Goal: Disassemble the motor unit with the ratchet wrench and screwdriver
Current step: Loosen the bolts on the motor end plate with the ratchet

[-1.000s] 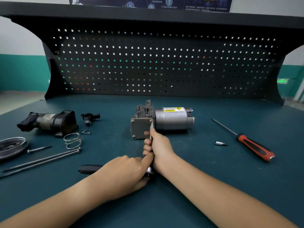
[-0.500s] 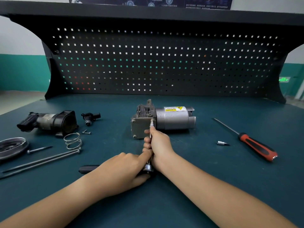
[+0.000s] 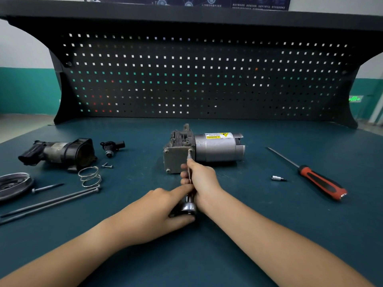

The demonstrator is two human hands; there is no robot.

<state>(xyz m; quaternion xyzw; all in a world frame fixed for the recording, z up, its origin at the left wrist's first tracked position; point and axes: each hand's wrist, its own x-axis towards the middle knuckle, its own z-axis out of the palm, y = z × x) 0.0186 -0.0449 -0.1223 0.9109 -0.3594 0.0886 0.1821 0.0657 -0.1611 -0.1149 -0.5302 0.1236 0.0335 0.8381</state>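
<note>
Ratchet wrench (image 3: 189,206) endwise toward motor unit (image 3: 217,151)

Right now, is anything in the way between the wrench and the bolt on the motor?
No, nothing visible is. The tip of the ratchet wrench sits right at the corner bolt on the motor unit. The right hand grips its shaft, and the left hand holds its head.
</note>
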